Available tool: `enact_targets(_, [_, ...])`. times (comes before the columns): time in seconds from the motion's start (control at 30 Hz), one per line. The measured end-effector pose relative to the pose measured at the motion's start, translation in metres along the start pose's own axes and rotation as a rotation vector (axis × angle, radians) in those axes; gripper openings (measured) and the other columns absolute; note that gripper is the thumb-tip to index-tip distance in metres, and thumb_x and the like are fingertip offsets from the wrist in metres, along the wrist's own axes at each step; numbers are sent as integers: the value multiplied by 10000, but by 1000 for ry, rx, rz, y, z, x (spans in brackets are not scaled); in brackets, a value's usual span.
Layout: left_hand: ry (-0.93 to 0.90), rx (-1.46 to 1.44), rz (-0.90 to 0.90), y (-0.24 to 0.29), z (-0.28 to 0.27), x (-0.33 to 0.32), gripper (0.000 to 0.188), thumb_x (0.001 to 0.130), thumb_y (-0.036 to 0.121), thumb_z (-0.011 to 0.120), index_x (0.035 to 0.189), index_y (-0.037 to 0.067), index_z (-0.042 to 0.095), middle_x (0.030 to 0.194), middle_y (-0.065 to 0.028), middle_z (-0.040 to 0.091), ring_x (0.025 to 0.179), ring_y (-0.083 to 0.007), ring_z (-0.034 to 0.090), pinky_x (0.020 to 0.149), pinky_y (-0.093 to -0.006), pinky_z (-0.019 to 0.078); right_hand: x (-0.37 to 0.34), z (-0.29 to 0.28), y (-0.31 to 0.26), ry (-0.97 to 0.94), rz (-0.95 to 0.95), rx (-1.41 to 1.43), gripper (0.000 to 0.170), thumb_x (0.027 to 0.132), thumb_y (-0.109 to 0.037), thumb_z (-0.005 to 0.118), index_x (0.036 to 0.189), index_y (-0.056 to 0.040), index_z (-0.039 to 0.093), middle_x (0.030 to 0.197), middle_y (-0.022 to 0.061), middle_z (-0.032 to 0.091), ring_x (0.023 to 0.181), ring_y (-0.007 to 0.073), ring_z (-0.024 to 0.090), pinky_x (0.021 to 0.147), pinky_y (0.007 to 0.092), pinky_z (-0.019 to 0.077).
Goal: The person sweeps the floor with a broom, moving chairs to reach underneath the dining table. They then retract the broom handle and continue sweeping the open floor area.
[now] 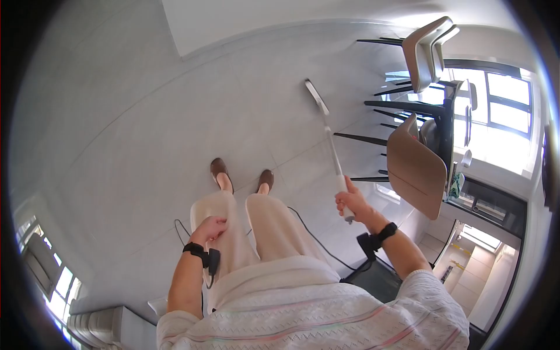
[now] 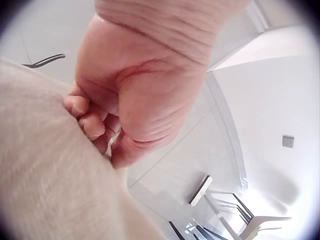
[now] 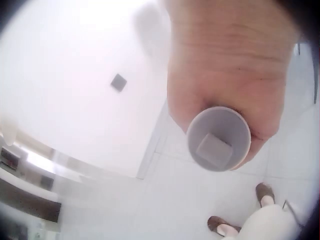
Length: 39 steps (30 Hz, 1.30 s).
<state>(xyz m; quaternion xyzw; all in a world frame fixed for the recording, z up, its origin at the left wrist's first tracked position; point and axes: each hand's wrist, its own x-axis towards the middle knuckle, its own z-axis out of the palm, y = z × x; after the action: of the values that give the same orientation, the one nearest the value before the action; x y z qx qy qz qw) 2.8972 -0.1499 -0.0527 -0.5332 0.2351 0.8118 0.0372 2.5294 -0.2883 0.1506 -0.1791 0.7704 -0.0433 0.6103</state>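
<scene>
My right hand (image 1: 353, 203) grips the thick white handle of a long-handled flat mop (image 1: 334, 153), out to the right of my legs. Its narrow flat head (image 1: 317, 96) lies on the floor ahead, near the chair legs. In the right wrist view the round grey handle end (image 3: 220, 140) pokes out of the fist. My left hand (image 1: 211, 228) rests by the left thigh of my cream trousers (image 1: 271, 219). Up close in the left wrist view, its fingers (image 2: 92, 125) curl loosely against the cloth.
Beige chairs (image 1: 415, 166) with thin dark legs stand at a table on the right, by a bright window. A white wall (image 1: 245, 23) rises at the far side of the grey tiled floor (image 1: 116, 128). A grey sofa (image 1: 96, 326) shows at lower left, and black cables run beside my legs.
</scene>
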Motion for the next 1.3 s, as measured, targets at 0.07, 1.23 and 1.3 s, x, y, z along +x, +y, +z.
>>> enact_targets(0.07, [27,-22,-6,-10,6,2,437,725,152,576,1145,33,553,616,-1,531,454,-79,425,411,-242,337,-8,-17,17,-75,60,-62,862,738,8,494,1398,-151,-37,626,74,486,448,156,484,371,310,440])
enact_targets(1.23, [267,-70,-49,-109,240,22,425,726,135,558,1122,-20,546,637,-35,553,484,-108,489,424,-253,382,61,-91,189,-196,-371,-401,827,728,-57,529,1383,-80,26,652,110,537,465,175,526,418,318,447])
enact_targets(1.3, [243,-31,-85,-111,243,15,421,726,129,557,1119,-20,548,631,-37,553,488,-111,494,425,-250,386,8,-70,224,-294,-293,-503,831,734,-48,514,1396,-109,15,741,138,568,488,157,529,443,299,457])
